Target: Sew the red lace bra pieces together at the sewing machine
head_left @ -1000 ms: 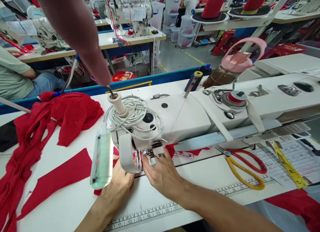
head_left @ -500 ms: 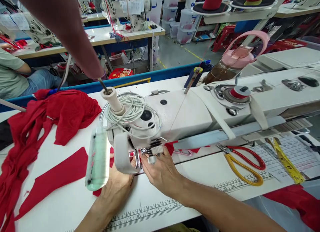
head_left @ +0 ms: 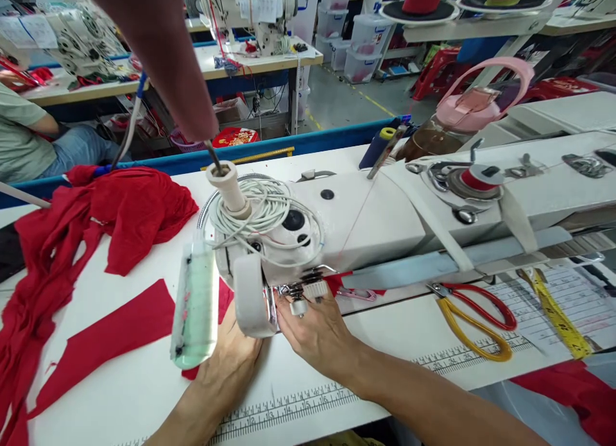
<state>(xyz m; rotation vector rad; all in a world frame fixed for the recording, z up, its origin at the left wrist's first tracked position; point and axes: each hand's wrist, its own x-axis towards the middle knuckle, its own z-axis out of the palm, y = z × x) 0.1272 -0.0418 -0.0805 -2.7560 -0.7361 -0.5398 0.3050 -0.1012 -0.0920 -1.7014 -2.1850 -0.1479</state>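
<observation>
Red cloth (head_left: 224, 298) looks matt; sewing machine (head_left: 366, 218) has a smooth, faintly glossy casing; scissors (head_left: 445, 308) show metal blades, glossy handles; written sheet (head_left: 582, 305) is paper.

The one view looks out from the person's head, facing forward and down over a white worktable (head_left: 120, 394), with the sewing machine (head_left: 360, 221) crossing the middle of the frame and running off its right edge. It is near enough that the left hand (head_left: 235, 348) and right hand (head_left: 315, 330) show large below centre, while the workshop floor (head_left: 332, 106) and a smaller, farther machine (head_left: 273, 16) fall toward the top.
</observation>
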